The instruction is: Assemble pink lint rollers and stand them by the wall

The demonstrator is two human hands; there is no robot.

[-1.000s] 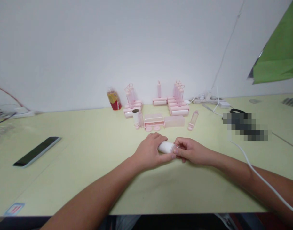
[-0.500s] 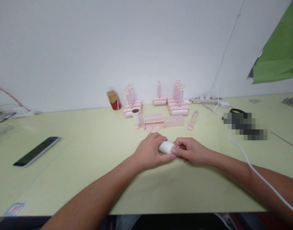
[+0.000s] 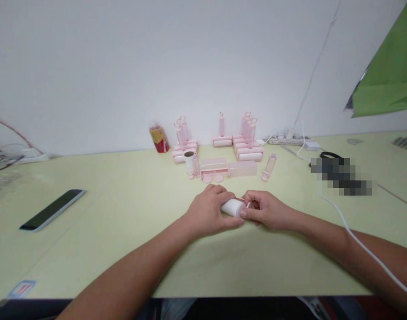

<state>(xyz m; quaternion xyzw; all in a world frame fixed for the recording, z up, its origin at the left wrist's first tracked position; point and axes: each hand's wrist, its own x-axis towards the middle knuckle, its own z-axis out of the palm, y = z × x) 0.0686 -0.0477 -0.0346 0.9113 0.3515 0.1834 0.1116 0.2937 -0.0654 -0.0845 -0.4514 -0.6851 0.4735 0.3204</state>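
A slim pink plastic edge (image 3: 240, 199) has appeared behind the white cylindrical roll (image 3: 230, 207) your left fingers (image 3: 226, 196) grasp and right fingers (image 3: 252, 214) pinch, suggesting unfinished work.

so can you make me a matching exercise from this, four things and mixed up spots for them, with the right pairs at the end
Things
1. white roll
2. sticker
3. green cloth
4. power strip

Places
a. upper right of the picture, above the table
b. held in the left hand, one end at the right hand
c. on the table by the wall
d. near edge of the table, lower left of the picture

Pairs: 1-b, 2-d, 3-a, 4-c
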